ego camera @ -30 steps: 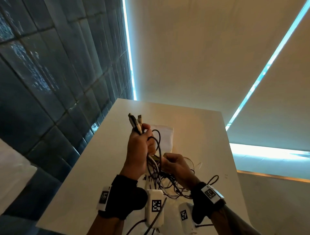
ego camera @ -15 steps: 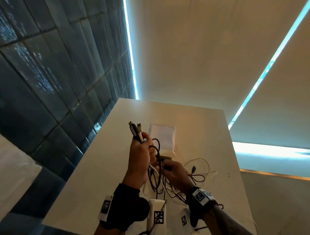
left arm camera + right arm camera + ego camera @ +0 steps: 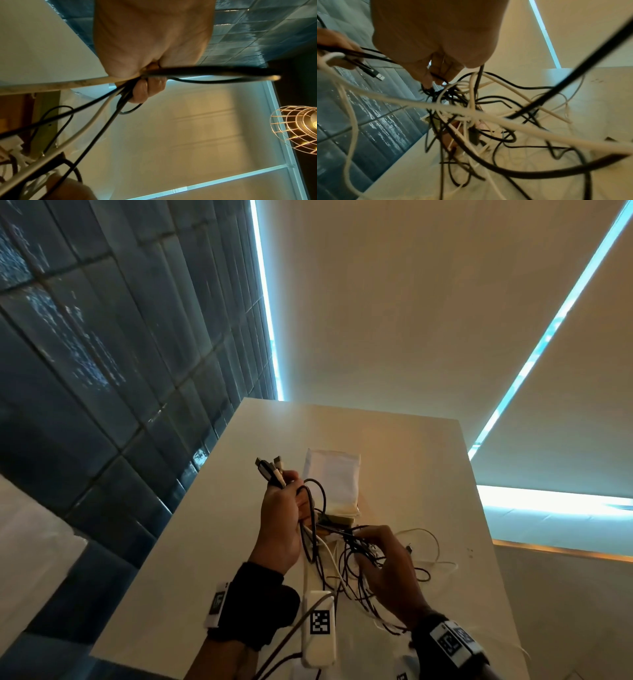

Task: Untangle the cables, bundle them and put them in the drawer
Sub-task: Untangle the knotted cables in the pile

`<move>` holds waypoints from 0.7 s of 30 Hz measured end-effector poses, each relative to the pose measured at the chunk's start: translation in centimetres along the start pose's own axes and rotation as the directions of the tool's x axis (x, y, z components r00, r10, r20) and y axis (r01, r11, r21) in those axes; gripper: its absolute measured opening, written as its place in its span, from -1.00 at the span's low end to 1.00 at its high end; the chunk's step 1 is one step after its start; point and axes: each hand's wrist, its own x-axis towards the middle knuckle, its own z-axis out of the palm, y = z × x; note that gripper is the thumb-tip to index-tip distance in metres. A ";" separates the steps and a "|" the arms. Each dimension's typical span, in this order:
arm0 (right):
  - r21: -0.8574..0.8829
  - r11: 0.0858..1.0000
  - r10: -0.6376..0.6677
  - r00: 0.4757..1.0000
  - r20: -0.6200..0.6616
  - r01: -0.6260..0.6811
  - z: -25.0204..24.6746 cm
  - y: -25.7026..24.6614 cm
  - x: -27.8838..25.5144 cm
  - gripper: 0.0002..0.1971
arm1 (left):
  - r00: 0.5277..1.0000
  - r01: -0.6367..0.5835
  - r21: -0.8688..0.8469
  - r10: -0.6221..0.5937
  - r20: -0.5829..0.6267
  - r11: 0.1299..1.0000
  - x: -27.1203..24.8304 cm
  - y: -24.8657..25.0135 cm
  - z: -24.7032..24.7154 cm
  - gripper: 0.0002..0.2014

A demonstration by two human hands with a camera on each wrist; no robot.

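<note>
Our left hand [image 3: 281,529] was closed tight around a bunch of cable ends, held up above the counter [image 3: 191,559]. The plugs [image 3: 270,470] stuck out past the top of our fist. In the left wrist view, black and white cords ran down out of that fist toward the pile.

Our right hand [image 3: 387,566] was lower and just to the right of the left one. Its fingertips [image 3: 426,79] were curled in and pinching a thin black cable [image 3: 436,77] at the top of the tangle of cables [image 3: 471,121]. That tangle lay on the counter right under both hands, with black and white loops crossing each other.

Just past our hands lay a white cloth pouch [image 3: 334,481].

We think these cables are light, soft and bendy, and a bit smooth, so they will slip and flop. Pulling hard may tighten the knots. It looks best to hold one cable near its plug and feed it slowly out through the loops.

We could not see the drawer.
</note>
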 end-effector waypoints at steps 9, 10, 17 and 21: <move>-0.271 0.938 0.283 0.928 0.244 -0.215 1.3 3.3 0.3 -0.87 | 0.998 0.048 0.080 -0.050 0.024 0.996 0.5 -1.1 0.2 -0.80; -0.289 0.926 0.325 0.903 0.281 -0.243 1.5 3.4 0.5 -0.83 | 0.998 0.052 0.117 -0.056 0.029 0.992 0.4 -1.1 0.1 -0.79; -0.046 0.920 0.388 0.889 0.241 -0.389 0.1 1.8 2.7 -0.76 | 0.995 0.089 0.440 -0.095 -0.009 0.894 0.3 -1.5 -2.1 -0.80; 0.077 0.967 0.232 0.964 0.131 -0.243 -0.8 -0.9 3.8 -0.81 | 0.997 0.048 0.801 -0.076 -0.003 0.597 -0.2 -2.8 -2.6 -0.90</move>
